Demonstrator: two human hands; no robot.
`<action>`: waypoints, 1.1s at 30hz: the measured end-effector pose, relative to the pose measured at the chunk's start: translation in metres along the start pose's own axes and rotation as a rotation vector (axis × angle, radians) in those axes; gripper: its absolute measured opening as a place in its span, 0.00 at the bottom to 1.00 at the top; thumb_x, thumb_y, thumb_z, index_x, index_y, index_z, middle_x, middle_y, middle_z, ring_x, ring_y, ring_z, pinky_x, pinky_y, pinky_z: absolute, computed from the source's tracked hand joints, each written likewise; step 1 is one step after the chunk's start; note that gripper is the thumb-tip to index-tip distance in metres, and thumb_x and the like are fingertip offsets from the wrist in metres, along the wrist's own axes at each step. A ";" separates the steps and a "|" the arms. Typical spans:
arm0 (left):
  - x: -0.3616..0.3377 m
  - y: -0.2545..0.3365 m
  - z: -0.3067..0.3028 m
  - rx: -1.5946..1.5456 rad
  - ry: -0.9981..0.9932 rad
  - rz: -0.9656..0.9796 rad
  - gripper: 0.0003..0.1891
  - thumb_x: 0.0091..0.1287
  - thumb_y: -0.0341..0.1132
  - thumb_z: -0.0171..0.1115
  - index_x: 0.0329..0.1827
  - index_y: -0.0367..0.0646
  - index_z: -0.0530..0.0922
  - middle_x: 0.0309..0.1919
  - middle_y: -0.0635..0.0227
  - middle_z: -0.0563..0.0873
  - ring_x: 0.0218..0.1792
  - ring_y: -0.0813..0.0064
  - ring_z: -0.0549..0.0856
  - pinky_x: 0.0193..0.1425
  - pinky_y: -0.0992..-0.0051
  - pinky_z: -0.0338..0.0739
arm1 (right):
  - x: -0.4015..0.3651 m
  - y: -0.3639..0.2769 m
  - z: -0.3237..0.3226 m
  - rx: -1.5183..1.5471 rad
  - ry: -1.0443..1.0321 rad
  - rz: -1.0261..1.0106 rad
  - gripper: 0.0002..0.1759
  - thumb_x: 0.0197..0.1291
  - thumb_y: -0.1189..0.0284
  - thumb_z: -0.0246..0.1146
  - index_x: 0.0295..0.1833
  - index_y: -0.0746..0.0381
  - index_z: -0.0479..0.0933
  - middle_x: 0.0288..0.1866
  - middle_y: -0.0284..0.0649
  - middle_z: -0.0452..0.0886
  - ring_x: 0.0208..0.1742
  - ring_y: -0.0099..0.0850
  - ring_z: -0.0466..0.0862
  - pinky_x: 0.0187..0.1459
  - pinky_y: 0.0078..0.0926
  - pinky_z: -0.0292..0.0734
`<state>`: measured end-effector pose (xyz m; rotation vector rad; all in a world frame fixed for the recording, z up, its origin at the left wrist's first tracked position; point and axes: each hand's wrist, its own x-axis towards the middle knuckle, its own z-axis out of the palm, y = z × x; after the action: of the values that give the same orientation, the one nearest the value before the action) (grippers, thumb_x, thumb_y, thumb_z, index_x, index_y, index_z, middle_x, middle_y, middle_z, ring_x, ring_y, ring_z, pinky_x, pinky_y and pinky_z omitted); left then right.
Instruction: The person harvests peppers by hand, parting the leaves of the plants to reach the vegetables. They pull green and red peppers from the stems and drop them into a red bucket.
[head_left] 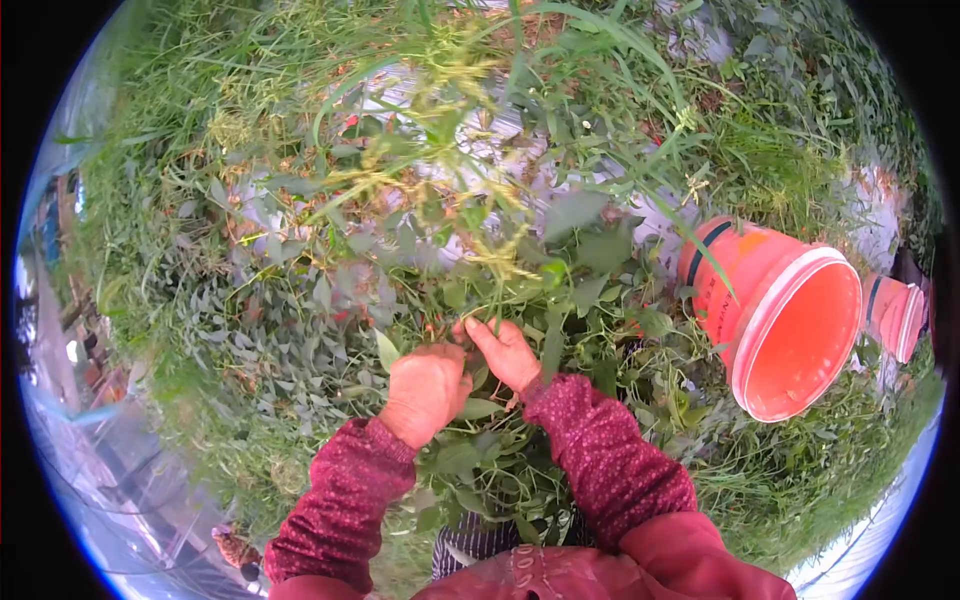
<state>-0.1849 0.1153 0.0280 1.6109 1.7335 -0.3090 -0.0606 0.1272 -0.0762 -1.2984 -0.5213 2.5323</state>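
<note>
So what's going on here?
A person in dotted maroon sleeves has both bare hands in the leafy green plants. The left hand is curled, close beside the right hand; what the fingertips grip, if anything, is unclear. A coral-red bucket with a white rim stands to the right, and a second bucket is farther right.

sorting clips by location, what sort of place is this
Probably a cultivated field or garden plot: leafy plants grow densely, pale sheeting shows between them, and a red bucket sits among them at the right.
</note>
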 end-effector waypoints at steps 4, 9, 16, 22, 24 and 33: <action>-0.002 0.009 -0.020 0.146 -0.066 0.041 0.11 0.49 0.37 0.64 0.28 0.39 0.75 0.28 0.57 0.82 0.32 0.59 0.83 0.33 0.63 0.77 | 0.008 0.008 -0.003 -0.341 -0.011 -0.222 0.16 0.68 0.61 0.53 0.47 0.62 0.77 0.39 0.38 0.81 0.42 0.30 0.78 0.48 0.29 0.73; -0.012 0.026 -0.061 -0.136 -0.190 0.077 0.11 0.53 0.32 0.63 0.38 0.38 0.77 0.31 0.54 0.83 0.34 0.57 0.84 0.36 0.63 0.78 | 0.013 -0.001 0.007 -0.500 -0.043 -0.326 0.19 0.65 0.63 0.55 0.56 0.63 0.72 0.47 0.48 0.79 0.48 0.40 0.78 0.51 0.34 0.72; 0.007 0.060 -0.095 -0.182 0.145 -0.052 0.34 0.55 0.28 0.62 0.67 0.40 0.61 0.32 0.58 0.84 0.35 0.55 0.85 0.38 0.67 0.79 | 0.008 -0.017 0.019 -0.660 -0.140 -0.254 0.36 0.58 0.60 0.58 0.66 0.70 0.58 0.57 0.59 0.72 0.59 0.49 0.73 0.61 0.38 0.68; 0.038 0.063 -0.091 0.303 -0.121 -0.348 0.34 0.56 0.36 0.63 0.66 0.39 0.61 0.25 0.57 0.84 0.27 0.54 0.84 0.30 0.63 0.77 | 0.000 -0.029 0.030 -0.799 -0.176 -0.361 0.30 0.54 0.72 0.57 0.64 0.65 0.63 0.60 0.55 0.71 0.62 0.48 0.71 0.64 0.38 0.65; 0.030 0.056 -0.089 0.105 0.083 -0.233 0.28 0.56 0.34 0.64 0.60 0.40 0.67 0.25 0.56 0.84 0.27 0.54 0.85 0.31 0.64 0.78 | 0.002 -0.021 0.032 -0.732 -0.074 -0.328 0.26 0.52 0.75 0.59 0.59 0.60 0.69 0.60 0.52 0.73 0.61 0.47 0.72 0.62 0.39 0.66; 0.004 0.081 -0.099 -0.644 -0.101 -0.281 0.16 0.60 0.22 0.61 0.51 0.38 0.73 0.35 0.72 0.80 0.36 0.84 0.78 0.41 0.81 0.74 | -0.008 -0.031 0.022 -0.320 -0.002 -0.464 0.22 0.58 0.74 0.60 0.59 0.62 0.68 0.49 0.41 0.80 0.48 0.30 0.81 0.48 0.28 0.76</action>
<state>-0.1435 0.1949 0.1185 0.8798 1.7417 0.0427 -0.0724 0.1474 -0.0451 -1.1054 -1.1201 2.1215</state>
